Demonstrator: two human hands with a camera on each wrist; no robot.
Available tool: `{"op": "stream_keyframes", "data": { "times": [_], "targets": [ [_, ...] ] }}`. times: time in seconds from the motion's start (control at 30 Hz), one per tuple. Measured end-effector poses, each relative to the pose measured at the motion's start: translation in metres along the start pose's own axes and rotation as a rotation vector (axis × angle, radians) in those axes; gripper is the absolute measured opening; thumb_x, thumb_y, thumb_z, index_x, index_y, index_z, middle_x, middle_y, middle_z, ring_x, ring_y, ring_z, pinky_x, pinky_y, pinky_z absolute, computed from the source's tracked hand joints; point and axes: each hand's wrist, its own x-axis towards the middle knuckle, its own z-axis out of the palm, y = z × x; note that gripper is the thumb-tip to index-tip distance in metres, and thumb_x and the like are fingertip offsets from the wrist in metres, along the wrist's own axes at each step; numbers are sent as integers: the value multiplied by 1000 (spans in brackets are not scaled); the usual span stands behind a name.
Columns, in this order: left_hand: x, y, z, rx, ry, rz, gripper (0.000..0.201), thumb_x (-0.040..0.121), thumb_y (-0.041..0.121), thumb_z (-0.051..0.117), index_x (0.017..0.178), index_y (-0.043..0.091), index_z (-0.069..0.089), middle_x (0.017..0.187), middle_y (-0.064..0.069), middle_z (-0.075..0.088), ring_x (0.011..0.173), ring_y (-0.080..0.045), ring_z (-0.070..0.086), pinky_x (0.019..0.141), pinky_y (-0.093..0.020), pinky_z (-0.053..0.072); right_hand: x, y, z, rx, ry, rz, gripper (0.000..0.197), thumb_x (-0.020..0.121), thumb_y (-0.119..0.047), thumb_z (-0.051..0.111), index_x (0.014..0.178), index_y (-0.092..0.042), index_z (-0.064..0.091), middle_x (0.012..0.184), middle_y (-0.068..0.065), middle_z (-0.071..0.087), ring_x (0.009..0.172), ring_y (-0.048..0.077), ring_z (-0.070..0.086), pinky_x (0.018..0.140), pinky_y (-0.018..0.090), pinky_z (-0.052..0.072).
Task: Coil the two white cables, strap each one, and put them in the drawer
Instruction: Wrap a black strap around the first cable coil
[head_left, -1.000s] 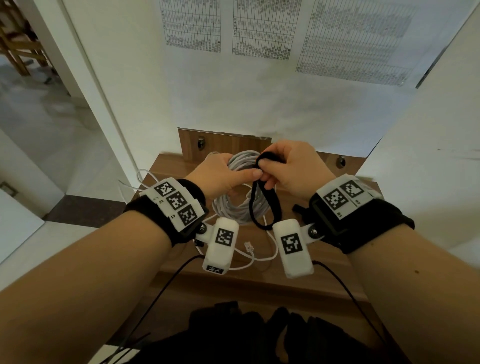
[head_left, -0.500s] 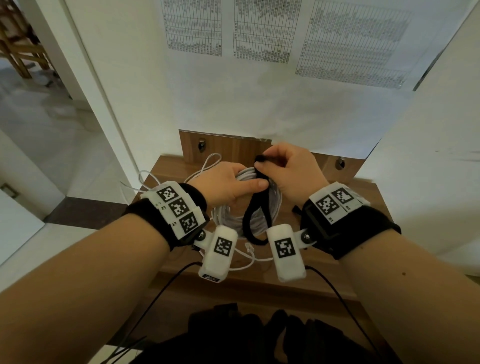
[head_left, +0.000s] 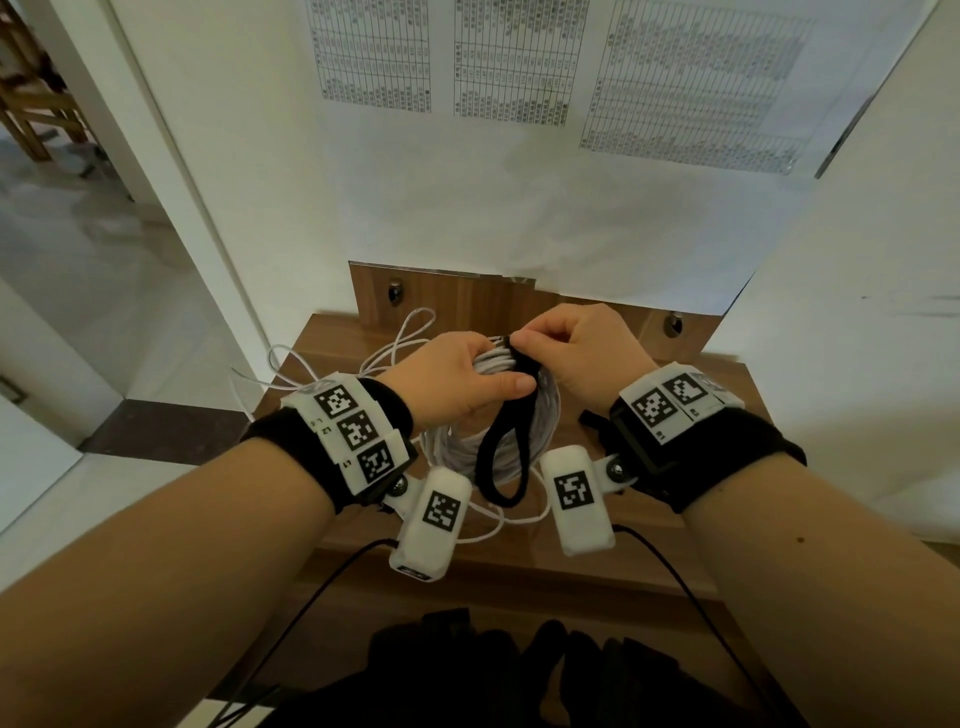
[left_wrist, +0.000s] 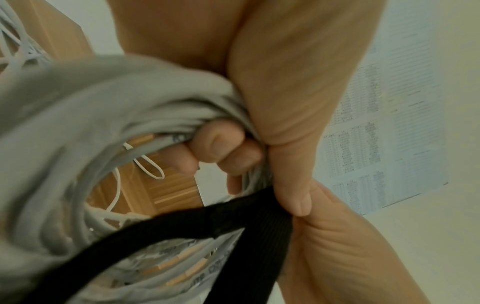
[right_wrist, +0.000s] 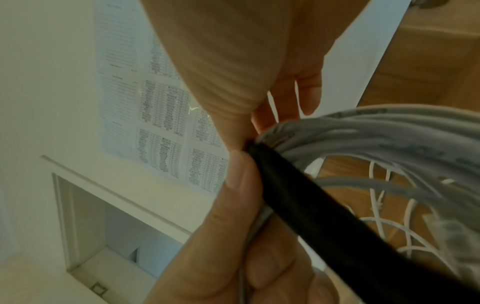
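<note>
From the head view, my left hand (head_left: 462, 382) grips the top of the coiled white cable (head_left: 540, 415), held above the wooden table (head_left: 649, 535). My right hand (head_left: 576, 353) pinches the black strap (head_left: 501, 457) there, its loop hanging down. A second, loose white cable (head_left: 400, 338) sprawls behind my left wrist, near the table's left edge.

Left wrist view: my fingers (left_wrist: 221, 148) curl round the coil (left_wrist: 78, 107), thumb (left_wrist: 293, 191) pressing the strap (left_wrist: 182, 230).

Right wrist view: my thumb (right_wrist: 239, 181) pinches the strap (right_wrist: 324, 216) against the coil (right_wrist: 389, 131).

A coiled white cable (head_left: 498, 431), held upright above the surface, with a black strap (head_left: 501, 462) looped over its upper bundle
</note>
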Motion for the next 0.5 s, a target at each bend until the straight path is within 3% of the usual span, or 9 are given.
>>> {"op": "stream_keyframes", "data": {
  "times": [0.07,0.17,0.27,0.37,0.5],
  "targets": [
    [1,-2,1,19,58,7,47,81,46,70,118,24,51,96,8,64,72,0,62,58,-16,48,1,1,-1,-3,-22,23,16,93,-23,61,94,-13,73,83,-4,67,78,9,62,67,15,47],
    [1,-3,3,-29,86,103,59,83,39,70,134,26,44,124,10,55,101,-6,61,83,-26,54,4,1,-2,-19,-16,32,19,94,-23,59,96,-11,73,90,1,69,85,14,65,76,24,50],
    [1,0,4,-93,90,167,44,87,27,68,129,24,55,115,10,62,100,-1,62,84,-18,52,7,2,-2,-28,-7,61,24,94,-28,59,96,-9,73,89,4,71,83,17,65,75,31,53],
    [3,-1,4,-102,114,170,34,89,24,66,122,23,61,102,11,66,86,5,64,72,-9,50,8,7,1,-27,55,92,23,92,-32,62,90,-11,71,83,1,69,76,12,63,62,19,45],
    [9,-1,3,-152,164,148,30,89,26,65,119,21,64,97,9,69,76,5,64,66,-12,48,5,6,4,28,183,110,19,91,-34,63,85,-16,63,77,-7,61,68,3,54,58,10,38]
  ]
}}
